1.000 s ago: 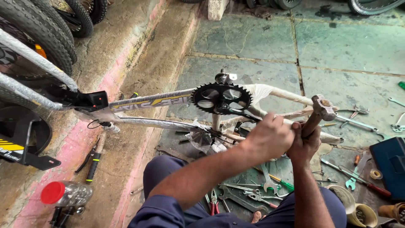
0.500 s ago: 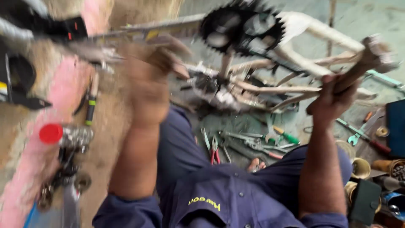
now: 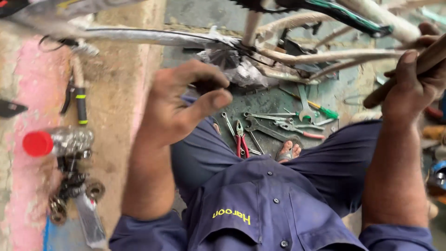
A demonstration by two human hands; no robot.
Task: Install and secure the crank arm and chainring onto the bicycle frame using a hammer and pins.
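Concrete floor (image 3: pixel 195 14): right hand (image 3: pixel 413 86) grips one wooden handle (image 3: pixel 418 65), left hand (image 3: pixel 186 102) half-curled (empty).

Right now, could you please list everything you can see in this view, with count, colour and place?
Bicycle frame: one, pale silver, across the top.
Chainring: one, black, top edge, cut off.
Wooden handle: one, brown, upper right, gripped by the right hand.
Pliers: one, red handles, on the floor, centre.
Spanners: several, grey metal, on the floor, centre right.
Bottle: one, clear with red cap, left.
Chain parts: a heap, dark, lower left.
Foot in sandal: one, centre.
Left hand: open, fingers curled, below the frame.
Right hand: closed on the wooden handle.
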